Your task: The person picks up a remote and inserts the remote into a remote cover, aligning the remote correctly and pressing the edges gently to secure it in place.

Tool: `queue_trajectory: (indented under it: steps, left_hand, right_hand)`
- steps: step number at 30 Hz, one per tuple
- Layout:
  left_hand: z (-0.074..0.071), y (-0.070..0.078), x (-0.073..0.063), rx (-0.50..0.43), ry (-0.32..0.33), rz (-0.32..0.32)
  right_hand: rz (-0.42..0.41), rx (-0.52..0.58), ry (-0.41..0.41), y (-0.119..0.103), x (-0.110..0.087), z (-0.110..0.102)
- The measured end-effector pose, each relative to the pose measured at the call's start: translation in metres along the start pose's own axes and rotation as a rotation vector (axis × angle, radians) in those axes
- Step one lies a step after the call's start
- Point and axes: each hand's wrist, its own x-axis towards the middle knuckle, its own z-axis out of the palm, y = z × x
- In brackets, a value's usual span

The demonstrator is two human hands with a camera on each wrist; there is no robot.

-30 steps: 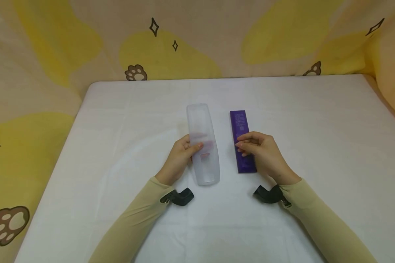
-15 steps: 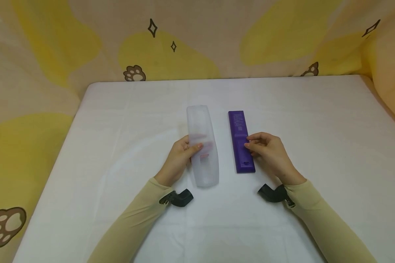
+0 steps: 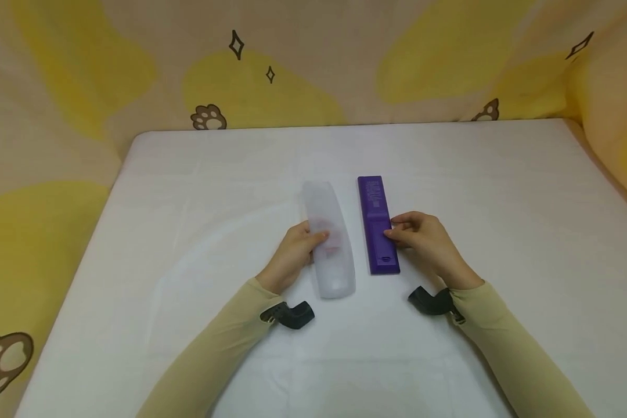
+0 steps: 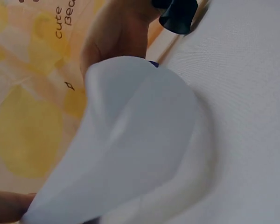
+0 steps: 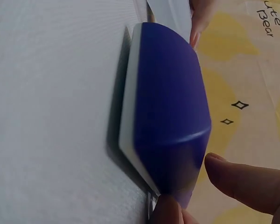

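"Left of the purple remote [image 3: 377, 220], what is recorded?"

"The left hand [image 3: 288, 255] pinches a translucent cover [image 3: 333, 273], thumb in front, fingers behind."

"Differences between views?"

"The head view shows the remote's upturned back, with its latch and small print. The right wrist view adds a pale layer along its underside. In the left wrist view only a dark blue sliver of it appears past the cover."

"Remote relative to the right hand [image 3: 425, 241]?"

"It lies on the white surface [image 3: 110, 290], just left of that hand, whose fingers are at its right edge. From the head, the thumb tip overlaps its back; from the right wrist, thumb and remote look slightly apart. Whether they pinch it, I cannot tell."

"Materials?"

"Remote: smooth, bar-shaped, bevelled. Cover: thin, cloudy, rounded at the near end, fingers showing dimly through. Beyond the remote hangs a yellow-patterned cloth [image 3: 423, 58]."
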Motion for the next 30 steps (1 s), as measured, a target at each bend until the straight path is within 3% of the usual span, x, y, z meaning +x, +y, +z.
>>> queue_trajectory:
  steps: [9,17,30]
  left_hand:
    - [0.016,0.0,0.017,-0.108,-0.077,-0.1]
    - [0.021,0.001,0.021,-0.163,-0.131,-0.114]
    - [0.018,0.001,0.021,-0.2,-0.162,-0.092]
  right_hand:
    - [0.006,-0.047,-0.005,0.002,0.002,0.002]
    - [0.008,-0.044,-0.02,-0.001,0.001,0.002]
    - [0.075,0.096,-0.082,-0.002,0.002,0.004]
